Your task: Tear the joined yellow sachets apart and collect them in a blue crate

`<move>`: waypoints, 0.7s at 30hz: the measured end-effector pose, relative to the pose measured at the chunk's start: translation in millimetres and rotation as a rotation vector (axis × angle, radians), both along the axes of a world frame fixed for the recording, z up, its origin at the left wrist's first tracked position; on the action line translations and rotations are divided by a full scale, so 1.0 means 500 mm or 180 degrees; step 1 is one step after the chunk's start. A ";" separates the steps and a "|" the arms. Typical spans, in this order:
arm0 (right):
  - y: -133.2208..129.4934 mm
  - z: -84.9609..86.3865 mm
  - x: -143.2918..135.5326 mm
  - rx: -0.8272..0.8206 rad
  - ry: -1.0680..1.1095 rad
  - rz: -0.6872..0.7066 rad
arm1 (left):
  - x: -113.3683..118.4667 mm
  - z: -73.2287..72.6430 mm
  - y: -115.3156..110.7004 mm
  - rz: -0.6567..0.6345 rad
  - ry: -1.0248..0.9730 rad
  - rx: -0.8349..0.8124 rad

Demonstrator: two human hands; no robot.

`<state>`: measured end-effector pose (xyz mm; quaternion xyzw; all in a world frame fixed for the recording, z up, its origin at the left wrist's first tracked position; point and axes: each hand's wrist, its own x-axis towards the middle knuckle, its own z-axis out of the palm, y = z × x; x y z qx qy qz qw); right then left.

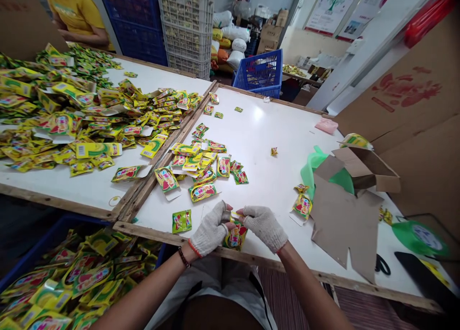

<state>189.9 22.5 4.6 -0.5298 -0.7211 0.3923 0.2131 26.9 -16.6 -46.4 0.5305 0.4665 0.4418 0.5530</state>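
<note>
My left hand [212,228], in a white knitted glove with bare fingertips, grips the left side of a yellow-green candy box [235,235] at the table's front edge. My right hand [265,227], gloved the same way, has its fingertips closed at the box's top right corner. The box stands with its printed face toward me. A green packet [181,221] lies just left of my left hand. Beyond my hands is a loose pile of boxes [203,191] and small packets. Another box [302,206] lies to the right.
A wooden strip [168,150] divides the white table [266,176]. Heaped packets [89,119] cover its left part. At right are a cardboard carton [345,215], green basin [311,169] and scissors [383,265]. A filled blue crate [21,267] sits below left. A person in yellow [77,14] sits far left.
</note>
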 end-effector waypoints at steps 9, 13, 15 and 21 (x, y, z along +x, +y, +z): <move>-0.011 -0.019 0.003 0.0282 -0.0028 0.0032 | -0.003 0.003 0.001 -0.0034 0.0483 0.0339; -0.038 -0.046 0.018 0.0285 0.0320 0.0153 | -0.007 0.008 0.002 -0.0073 0.0450 0.0463; -0.054 -0.059 0.023 0.0316 0.0514 0.0122 | -0.004 0.003 0.003 -0.0090 0.0484 0.0503; -0.062 -0.060 0.026 -0.0231 0.1127 -0.0061 | -0.003 0.025 0.004 -0.0026 0.0762 0.0704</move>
